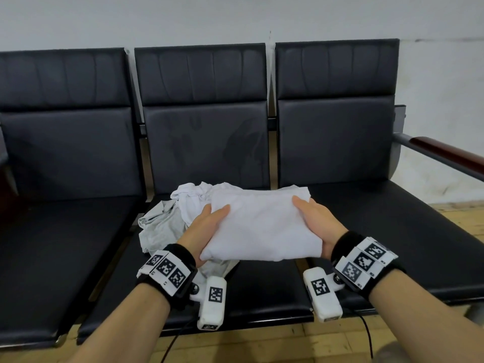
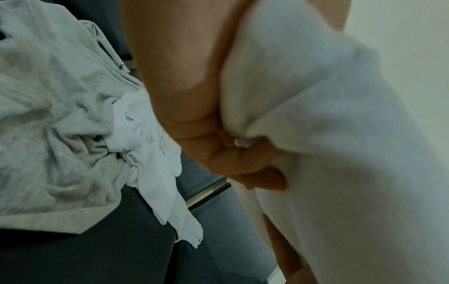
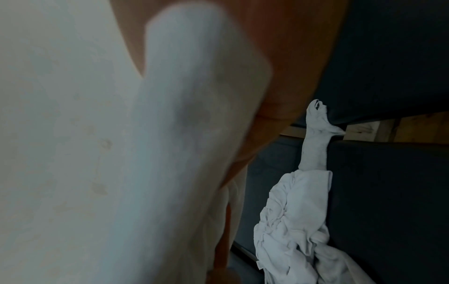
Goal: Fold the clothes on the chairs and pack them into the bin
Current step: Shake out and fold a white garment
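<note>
A folded white garment [image 1: 262, 226] is held up over the middle chair seat [image 1: 264, 289]. My left hand [image 1: 207, 226] grips its left edge, thumb on top and fingers [image 2: 245, 163] curled underneath. My right hand [image 1: 317, 221] grips the right edge the same way. The white cloth [image 2: 340, 153] [image 3: 85, 153] fills both wrist views. Behind and left of it on the seat lie a crumpled white garment [image 1: 193, 197] [image 2: 150, 163] [image 3: 298, 221] and a grey garment [image 1: 159, 226] [image 2: 55, 115]. No bin is in view.
Three black padded chairs stand in a row against a pale wall [image 1: 235, 17]. The left seat [image 1: 52, 258] and right seat [image 1: 392, 231] are bare. A dark red armrest [image 1: 450, 153] juts out at the right. Wooden floor [image 1: 288, 344] lies in front.
</note>
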The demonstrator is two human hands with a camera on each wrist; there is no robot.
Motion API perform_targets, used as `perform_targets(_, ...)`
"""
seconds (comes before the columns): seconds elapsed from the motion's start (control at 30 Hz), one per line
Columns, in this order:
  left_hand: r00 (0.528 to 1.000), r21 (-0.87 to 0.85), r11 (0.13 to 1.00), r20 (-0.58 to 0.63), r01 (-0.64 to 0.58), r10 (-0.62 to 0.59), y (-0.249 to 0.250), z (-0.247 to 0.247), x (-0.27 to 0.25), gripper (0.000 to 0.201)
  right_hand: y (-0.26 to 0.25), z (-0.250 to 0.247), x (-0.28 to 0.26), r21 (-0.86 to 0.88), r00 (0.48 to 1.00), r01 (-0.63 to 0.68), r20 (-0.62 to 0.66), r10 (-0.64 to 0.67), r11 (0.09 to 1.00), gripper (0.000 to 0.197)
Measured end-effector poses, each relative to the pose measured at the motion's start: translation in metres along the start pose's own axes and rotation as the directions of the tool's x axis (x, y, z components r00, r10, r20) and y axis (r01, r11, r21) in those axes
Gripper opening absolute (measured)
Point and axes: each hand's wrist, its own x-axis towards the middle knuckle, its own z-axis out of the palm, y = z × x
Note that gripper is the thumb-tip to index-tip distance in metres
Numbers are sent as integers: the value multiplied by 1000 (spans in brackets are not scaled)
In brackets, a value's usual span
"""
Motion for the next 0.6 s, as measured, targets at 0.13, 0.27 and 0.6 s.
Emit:
perform_targets(0.13, 1000, 41, 999, -18, -4, 4, 2, 6, -1, 43, 0, -2, 0, -58, 999, 26, -19, -27, 998, 45)
perform_targets(0.27, 999, 105, 994, -45, -9, 14, 4, 10, -1, 48, 1, -4, 4, -191, 995, 56, -67, -70, 980, 53)
perform_targets(0.6, 978, 247, 957, -99, -154, 183, 25, -5, -12, 57, -8, 3, -10, -374, 967, 229, -20, -254, 899, 49)
